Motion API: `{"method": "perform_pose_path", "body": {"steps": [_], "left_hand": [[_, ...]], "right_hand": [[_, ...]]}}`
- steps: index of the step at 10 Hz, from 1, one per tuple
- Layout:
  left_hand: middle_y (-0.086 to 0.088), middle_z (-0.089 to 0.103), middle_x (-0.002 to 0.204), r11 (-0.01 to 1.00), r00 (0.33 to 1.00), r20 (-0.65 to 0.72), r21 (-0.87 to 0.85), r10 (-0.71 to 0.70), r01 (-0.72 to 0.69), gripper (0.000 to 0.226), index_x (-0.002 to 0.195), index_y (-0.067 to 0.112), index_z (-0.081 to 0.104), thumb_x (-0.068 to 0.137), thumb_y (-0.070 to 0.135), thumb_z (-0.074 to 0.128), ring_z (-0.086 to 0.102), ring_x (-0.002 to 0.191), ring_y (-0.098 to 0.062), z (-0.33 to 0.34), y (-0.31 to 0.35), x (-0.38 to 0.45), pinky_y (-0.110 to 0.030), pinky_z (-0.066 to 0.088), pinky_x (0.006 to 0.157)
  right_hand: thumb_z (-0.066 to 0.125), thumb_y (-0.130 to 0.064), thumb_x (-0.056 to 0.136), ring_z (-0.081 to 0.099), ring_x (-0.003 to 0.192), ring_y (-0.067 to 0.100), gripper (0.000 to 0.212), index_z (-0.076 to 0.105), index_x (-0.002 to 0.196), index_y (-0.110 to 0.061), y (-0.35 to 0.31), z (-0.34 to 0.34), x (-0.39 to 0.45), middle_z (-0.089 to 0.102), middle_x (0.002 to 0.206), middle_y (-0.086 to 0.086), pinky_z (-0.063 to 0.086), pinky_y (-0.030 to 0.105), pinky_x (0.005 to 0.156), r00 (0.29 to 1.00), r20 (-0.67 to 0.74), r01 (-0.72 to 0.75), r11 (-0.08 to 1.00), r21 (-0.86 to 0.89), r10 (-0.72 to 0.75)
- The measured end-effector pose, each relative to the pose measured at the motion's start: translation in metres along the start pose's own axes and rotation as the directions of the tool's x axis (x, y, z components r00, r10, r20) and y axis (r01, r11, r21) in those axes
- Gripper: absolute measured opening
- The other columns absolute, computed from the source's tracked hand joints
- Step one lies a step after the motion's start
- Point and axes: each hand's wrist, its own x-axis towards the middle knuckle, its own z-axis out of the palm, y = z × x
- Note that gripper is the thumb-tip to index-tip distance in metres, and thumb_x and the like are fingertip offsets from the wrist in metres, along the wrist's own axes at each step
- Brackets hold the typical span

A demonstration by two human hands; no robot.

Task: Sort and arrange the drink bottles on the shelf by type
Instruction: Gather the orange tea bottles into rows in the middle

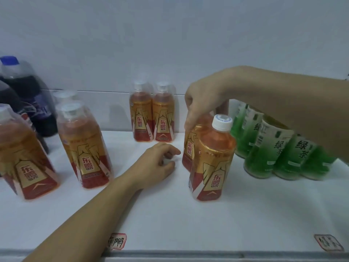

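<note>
A white shelf [245, 214] seen from above holds three kinds of drink bottles. Two bare hands reach over it, well apart from each other.

The right hand [205, 103] comes in from the right, its fingers curled down around the top of an orange Dongpeng bottle [188, 146], whose cap is hidden under the hand. Just in front of that hand, touching the held bottle, stands another orange Dongpeng bottle with a white cap [212, 161].

The left hand [156, 165] rests on the shelf between the bottle groups, fingers loosely curled and holding nothing.

Seven orange bottles show in all, each with a gold and red label bearing the characters 东鹏. Beyond the left hand a pair of orange bottles [152, 116] stands side by side at the back wall. To the left of the left hand are three more orange bottles [85, 148], one mostly hidden behind another.

Past those, at the far left, stand two dark cola bottles [32, 99]; one has a blue cap.

Under the right forearm sits a cluster of green tea bottles [279, 154] marked 绿茶; about six, though the arm hides some.

Two small handwritten tags lie on the front edge: a tag near the left forearm [116, 241] and a tag to the right [328, 242]; the writing on both is too blurred to read.
</note>
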Motion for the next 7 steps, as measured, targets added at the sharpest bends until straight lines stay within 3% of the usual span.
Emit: {"method": "perform_pose_path", "body": {"steps": [2,4,5,6,7], "left_hand": [[0.017,0.057,0.114,1.0,1.0,0.006,0.002,-0.007,0.007,0.03,0.121,0.03,0.064,0.094,0.018,0.064,0.056,0.106,0.003,-0.001,0.0,-0.001,-0.011,0.045,0.082],[0.018,0.055,0.113,1.0,1.0,0.007,0.029,0.006,-0.006,0.029,0.121,0.029,0.065,0.093,0.02,0.065,0.055,0.107,0.003,0.001,0.001,0.0,-0.01,0.042,0.081],[0.018,0.055,0.114,0.999,1.0,-0.002,0.033,0.008,-0.008,0.029,0.12,0.03,0.065,0.094,0.019,0.065,0.055,0.106,0.003,0.001,0.002,-0.001,-0.008,0.041,0.079],[0.014,0.057,0.119,0.997,1.0,0.011,0.074,0.017,-0.018,0.03,0.124,0.026,0.065,0.094,0.02,0.063,0.055,0.107,0.0,0.003,0.003,-0.001,-0.008,0.04,0.084],[0.011,0.057,0.126,0.983,0.998,0.042,0.174,0.045,-0.051,0.035,0.129,0.024,0.065,0.094,0.021,0.06,0.052,0.116,-0.006,0.006,0.007,0.002,-0.023,0.044,0.102]], "right_hand": [[0.081,-0.049,0.081,0.075,0.063,0.028,0.05,0.063,0.107,-0.01,0.008,0.007,0.01,0.068,0.099,0.01,0.062,0.035,0.057,0.998,-0.045,0.041,0.997,-0.067,-0.044],[0.087,-0.059,0.062,0.073,0.08,0.024,0.054,0.064,0.097,-0.025,0.015,0.01,0.025,0.071,0.089,-0.006,0.063,0.047,0.072,0.992,-0.093,0.071,0.984,-0.164,-0.087],[0.09,-0.057,0.058,0.069,0.083,0.019,0.052,0.061,0.094,-0.032,0.023,0.007,0.034,0.066,0.091,-0.009,0.061,0.041,0.07,0.983,-0.146,0.086,0.982,-0.169,-0.112],[0.091,-0.054,0.058,0.071,0.081,0.019,0.05,0.061,0.095,-0.036,0.031,0.002,0.042,0.067,0.097,-0.005,0.055,0.033,0.061,0.971,-0.199,0.105,0.986,-0.131,-0.13],[0.092,-0.047,0.061,0.071,0.081,0.019,0.049,0.063,0.099,-0.036,0.036,-0.007,0.053,0.069,0.097,-0.003,0.051,0.028,0.058,0.962,-0.241,0.109,0.989,-0.099,-0.13]]}}
